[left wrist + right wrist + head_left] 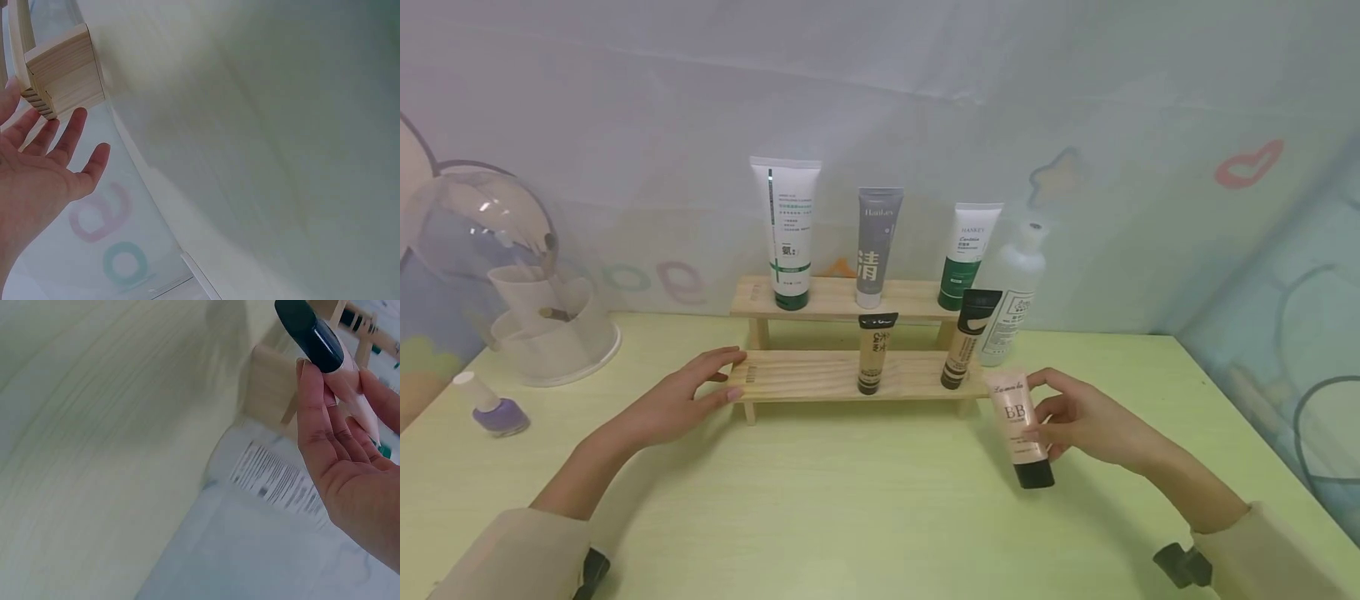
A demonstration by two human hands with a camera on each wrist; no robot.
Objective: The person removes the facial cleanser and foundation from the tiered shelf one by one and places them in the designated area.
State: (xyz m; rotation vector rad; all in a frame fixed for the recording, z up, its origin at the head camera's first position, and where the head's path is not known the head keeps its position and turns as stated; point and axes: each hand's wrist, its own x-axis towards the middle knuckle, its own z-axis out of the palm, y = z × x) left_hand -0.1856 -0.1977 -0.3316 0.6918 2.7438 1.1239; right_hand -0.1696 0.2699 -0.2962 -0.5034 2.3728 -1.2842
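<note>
In the head view, my right hand (pixel 1086 421) grips a pink BB cream tube (pixel 1017 417) with a black cap, tilted with the cap down. The tube is off the two-tier wooden rack (pixel 805 379), at its right end. The right wrist view shows the tube's black cap (pixel 312 337) beyond the fingertips. My left hand (pixel 681 396) touches the left end of the rack's lower tier, its fingers loosely spread, as the left wrist view also shows. On the lower tier stand two small black-capped tubes, one yellowish (pixel 872 358) and one brownish (pixel 964 346).
White-and-green tubes (pixel 793 217) (pixel 967 250) flank a grey tube (pixel 878 242) on the upper tier. Behind the rack's right end stands a whitish bottle (pixel 1017 292). At left are a purple nail polish bottle (pixel 501 412) and a domed clear holder (pixel 557 333).
</note>
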